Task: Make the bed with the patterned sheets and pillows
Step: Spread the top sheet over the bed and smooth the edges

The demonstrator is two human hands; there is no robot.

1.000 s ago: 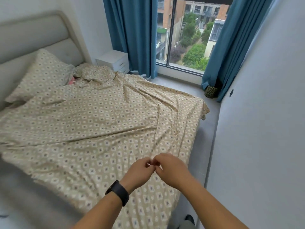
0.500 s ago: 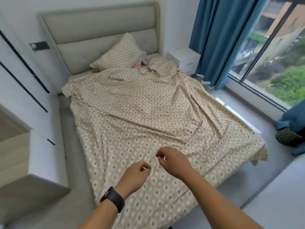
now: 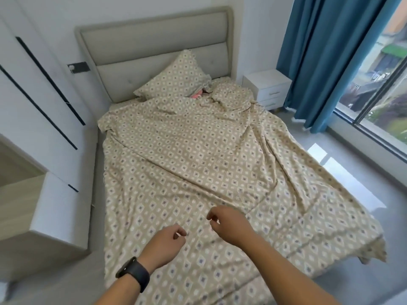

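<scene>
A beige patterned sheet [image 3: 193, 164] covers the bed, wrinkled, with long creases running toward the far right corner and its near right corner hanging off the mattress. One patterned pillow [image 3: 176, 80] leans against the grey headboard [image 3: 154, 47]. A second patterned pillow [image 3: 231, 95] lies crumpled to its right, with something pink [image 3: 197, 94] showing between them. My left hand [image 3: 164, 245], with a black watch on the wrist, and my right hand [image 3: 229, 223] hover above the foot of the bed, fingers loosely curled, holding nothing.
A white wardrobe [image 3: 37, 102] and a white-and-wood cabinet [image 3: 41, 221] stand close along the bed's left side. A white nightstand [image 3: 267, 90] sits at the far right, beside blue curtains [image 3: 326, 58] and a large window [image 3: 383, 84]. Grey floor [image 3: 343, 164] lies right of the bed.
My view has swung left from the window to the whole bed. My hands, touching at the fingertips a second ago, have moved apart above the sheet.
</scene>
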